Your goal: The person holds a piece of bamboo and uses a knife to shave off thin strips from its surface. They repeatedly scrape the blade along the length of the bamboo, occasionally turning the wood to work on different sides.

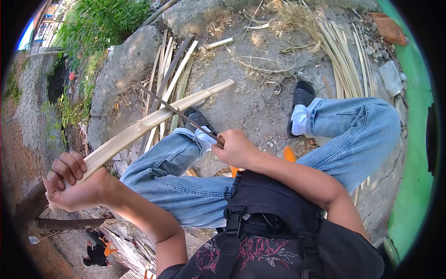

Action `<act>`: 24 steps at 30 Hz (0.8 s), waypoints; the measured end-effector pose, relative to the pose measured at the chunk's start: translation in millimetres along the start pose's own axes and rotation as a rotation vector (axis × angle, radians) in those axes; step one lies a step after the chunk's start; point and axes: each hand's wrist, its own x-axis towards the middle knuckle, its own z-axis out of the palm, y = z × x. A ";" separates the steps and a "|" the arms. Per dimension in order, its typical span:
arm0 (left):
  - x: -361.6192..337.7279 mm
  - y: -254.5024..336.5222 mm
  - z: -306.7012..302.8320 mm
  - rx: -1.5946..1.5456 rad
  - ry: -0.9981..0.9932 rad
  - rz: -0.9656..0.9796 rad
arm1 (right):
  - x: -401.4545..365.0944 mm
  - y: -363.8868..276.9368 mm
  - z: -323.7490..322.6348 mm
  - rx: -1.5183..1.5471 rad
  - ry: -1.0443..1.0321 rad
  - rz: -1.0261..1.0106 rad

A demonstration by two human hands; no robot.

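Note:
My left hand (76, 188) is closed around the lower end of a long, split bamboo strip (139, 128), which slants up and away to the right across my left leg. In my right hand (237, 149), the fingers wrap the near end of a knife (199, 126) with a thin, dark blade. That blade lies across the bamboo strip, toward its far half, and its tip sticks out past the other side. The knife's handle is mostly hidden by my fingers.
Bamboo strips lie on the ground beside my left foot (162, 69) and in a bundle (344, 60) at the upper right. Curly shavings (274, 69) litter the concrete. A green wall (413, 153) stands right; rough stone blocks (123, 69) and plants (104, 18) are upper left.

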 end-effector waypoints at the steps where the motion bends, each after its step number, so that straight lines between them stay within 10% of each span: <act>1: -3.4 1.1 5.1 0.013 0.003 0.010 | -0.6 -11.1 -2.7 -0.009 0.015 -0.043; 7: -17.7 14.3 22.8 0.025 -0.016 0.025 | -18.3 -71.6 -5.0 0.027 0.032 -0.367; 14: -4.1 3.3 9.8 0.038 0.006 0.000 | 6.0 11.8 2.8 -0.061 0.001 -0.066; 24: -22.6 15.6 24.9 0.027 0.031 0.028 | -22.5 -90.9 -12.6 0.005 -0.051 -0.193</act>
